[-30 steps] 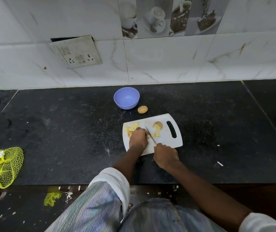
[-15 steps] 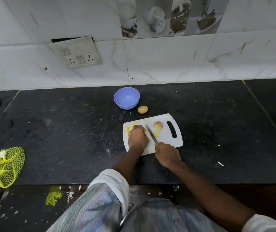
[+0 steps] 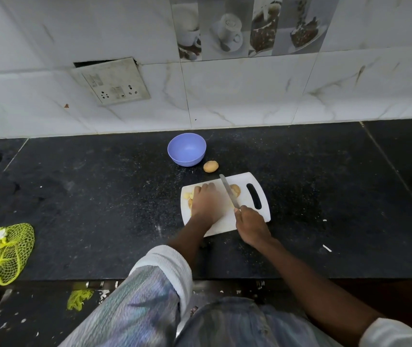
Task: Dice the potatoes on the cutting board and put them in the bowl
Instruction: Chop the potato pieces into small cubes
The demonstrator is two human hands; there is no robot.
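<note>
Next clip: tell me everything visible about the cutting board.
The cutting board is white, looks plastic, rectangular with rounded corners and a dark slot handle at its right end. It lies flat, slightly askew, on the black counter, just in front of the bowl and a whole potato. Potato pieces sit on it. The left hand covers its left part, and the right hand holds a knife over it.

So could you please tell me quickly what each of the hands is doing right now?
Left hand: lies on the potato pieces; grip cannot be told.
Right hand: grips the knife.
</note>
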